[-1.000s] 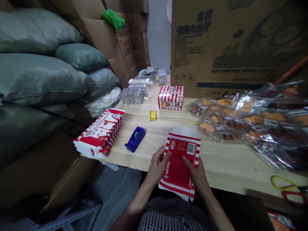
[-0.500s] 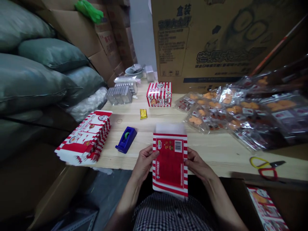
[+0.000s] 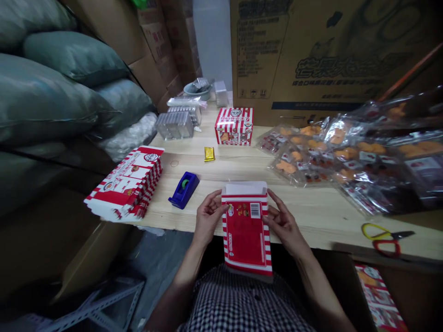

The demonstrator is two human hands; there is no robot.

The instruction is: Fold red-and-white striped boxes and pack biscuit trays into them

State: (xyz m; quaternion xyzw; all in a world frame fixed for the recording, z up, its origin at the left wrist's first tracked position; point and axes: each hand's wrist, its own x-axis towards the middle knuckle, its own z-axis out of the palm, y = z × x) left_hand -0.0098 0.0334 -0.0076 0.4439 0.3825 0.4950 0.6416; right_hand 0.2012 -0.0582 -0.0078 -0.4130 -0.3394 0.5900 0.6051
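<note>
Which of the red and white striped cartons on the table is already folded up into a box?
The assembled carton standing at the table's far side, before the big brown box. The stack at left lies flat, and the hands hold another flat one.

On the table (image 3: 321, 226), the tape dispenser (image 3: 184, 189) lies at nine o'clock of the flat carton (image 3: 246, 228), the carton stack (image 3: 128, 184) farther out. The assembled box (image 3: 234, 126) stands at twelve, snack packets (image 3: 346, 161) at two, scissors (image 3: 384, 237) at three.
</note>
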